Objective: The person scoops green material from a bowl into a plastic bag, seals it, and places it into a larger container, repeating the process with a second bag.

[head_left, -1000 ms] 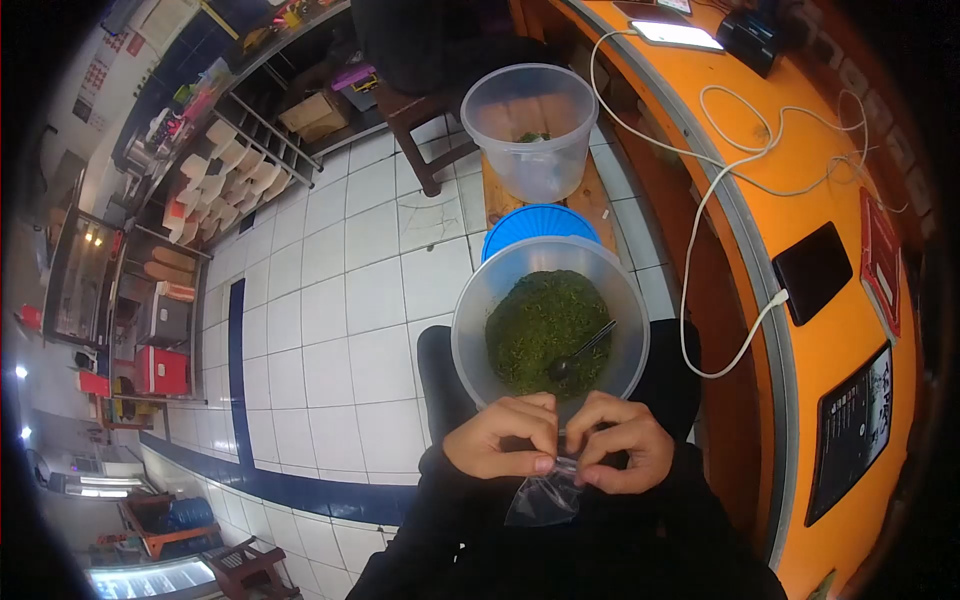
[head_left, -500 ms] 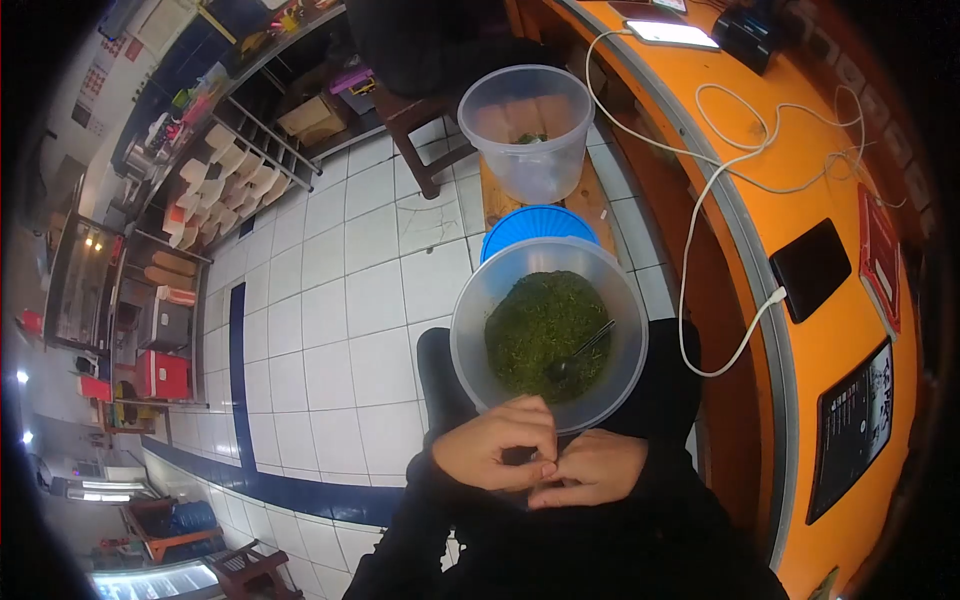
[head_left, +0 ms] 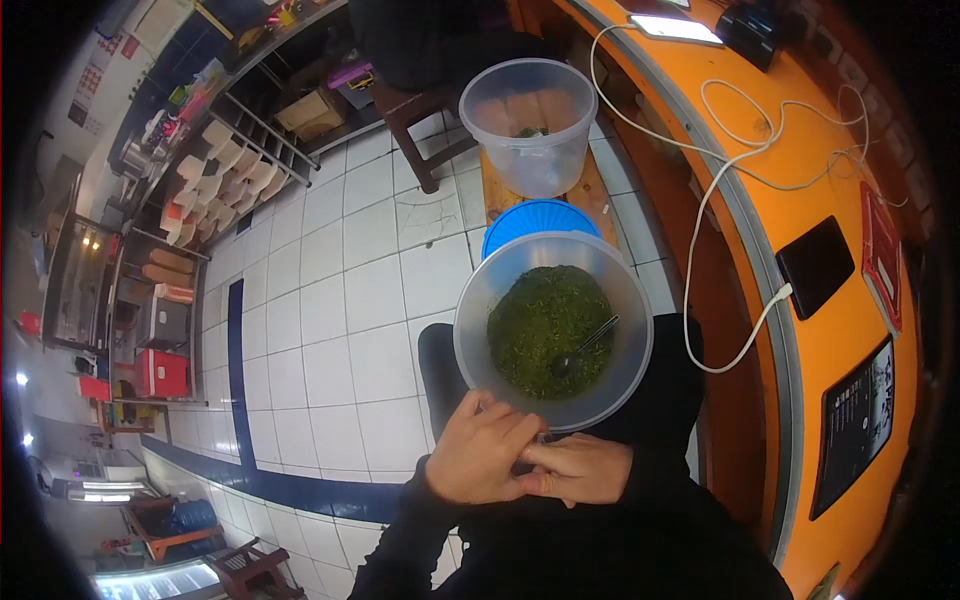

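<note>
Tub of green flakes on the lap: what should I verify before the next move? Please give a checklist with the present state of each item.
1. Tub of green flakes upright on the lap: ok.
2. Spoon lies in the flakes, handle within reach: ok.
3. Left hand and right hand free: not ok, they are pressed together below the tub's near rim.
4. Something held between the fingers: cannot tell, the hands cover it.
5. Second tub upright and open on the wooden stool: ok.
6. White cable apart from the tub: ok, it hangs beside it.
</note>
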Available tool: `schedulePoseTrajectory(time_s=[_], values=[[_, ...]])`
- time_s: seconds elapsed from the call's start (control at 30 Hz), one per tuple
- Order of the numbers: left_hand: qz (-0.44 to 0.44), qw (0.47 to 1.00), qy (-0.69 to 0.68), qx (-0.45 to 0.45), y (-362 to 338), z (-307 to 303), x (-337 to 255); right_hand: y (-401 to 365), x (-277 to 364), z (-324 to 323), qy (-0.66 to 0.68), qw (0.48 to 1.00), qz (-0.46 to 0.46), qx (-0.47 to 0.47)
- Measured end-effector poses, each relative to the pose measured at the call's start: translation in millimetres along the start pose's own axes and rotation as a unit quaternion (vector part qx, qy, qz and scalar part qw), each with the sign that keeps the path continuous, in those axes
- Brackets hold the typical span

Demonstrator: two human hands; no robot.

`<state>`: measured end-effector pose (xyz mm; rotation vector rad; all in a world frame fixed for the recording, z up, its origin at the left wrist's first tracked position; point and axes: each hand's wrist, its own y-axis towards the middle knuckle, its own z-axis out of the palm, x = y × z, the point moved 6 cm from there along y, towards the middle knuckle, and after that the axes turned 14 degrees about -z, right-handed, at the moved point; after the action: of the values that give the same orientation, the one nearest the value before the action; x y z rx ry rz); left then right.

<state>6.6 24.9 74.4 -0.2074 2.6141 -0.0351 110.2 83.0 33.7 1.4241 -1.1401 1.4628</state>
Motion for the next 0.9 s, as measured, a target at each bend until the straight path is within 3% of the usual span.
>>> schedulePoseTrajectory(time_s=[0.17, 0.23, 0.27, 0.33, 0.37, 0.43, 0.5, 0.57, 0.63, 0.7, 0.73, 0.8, 0.9], values=[[0.000, 1.000, 0.000, -0.016, 0.4, 5.8, 8.6, -0.6, 0.3, -0.9, -0.024, 1.000, 0.014, -0.004], [-0.021, 0.999, -0.034, -0.011, -0.9, 4.8, 14.4, -0.3, 13.2, -6.6, -0.060, 0.988, -0.085, -0.117], [-0.022, 0.999, -0.035, -0.012, -1.8, 4.8, 17.9, 0.7, 16.6, -5.5, -0.061, 0.988, -0.085, -0.115], [-0.031, 0.992, -0.101, -0.062, -3.7, -1.8, 29.7, -4.6, 37.7, -18.0, -0.119, 0.953, -0.144, -0.237], [-0.032, 0.992, -0.102, -0.063, -6.1, -1.4, 34.0, -6.8, 43.4, -22.2, -0.120, 0.954, -0.143, -0.236], [-0.120, 0.969, -0.184, -0.115, -13.2, -6.5, 52.6, -20.8, 55.4, -55.3, -0.168, 0.912, -0.132, -0.350], [-0.136, 0.960, -0.199, -0.143, -18.5, -12.3, 55.3, -20.9, 53.4, -84.0, -0.344, 0.846, -0.093, -0.397], [-0.195, 0.901, -0.353, -0.160, -27.8, -5.7, 72.3, -8.5, 30.7, -109.9, -0.553, 0.769, -0.004, -0.321], [-0.208, 0.878, -0.410, -0.130, -33.6, 5.5, 81.3, 0.6, -26.5, -123.2, -0.633, 0.728, 0.115, -0.237], [-0.166, 0.863, -0.447, -0.166, -39.3, 9.9, 86.6, 13.0, -80.7, -138.7, -0.624, 0.728, 0.260, -0.113], [-0.167, 0.856, -0.465, -0.156, -41.1, 11.1, 86.3, 17.4, -93.4, -144.4, -0.624, 0.728, 0.262, -0.114], [-0.193, 0.839, -0.485, -0.155, -45.3, 13.9, 86.5, 19.7, -122.2, -148.1, -0.630, 0.690, 0.356, 0.009], [-0.212, 0.816, -0.515, -0.155, -50.2, 22.4, 94.5, 22.6, -135.4, -148.8, -0.620, 0.677, 0.391, 0.065]])
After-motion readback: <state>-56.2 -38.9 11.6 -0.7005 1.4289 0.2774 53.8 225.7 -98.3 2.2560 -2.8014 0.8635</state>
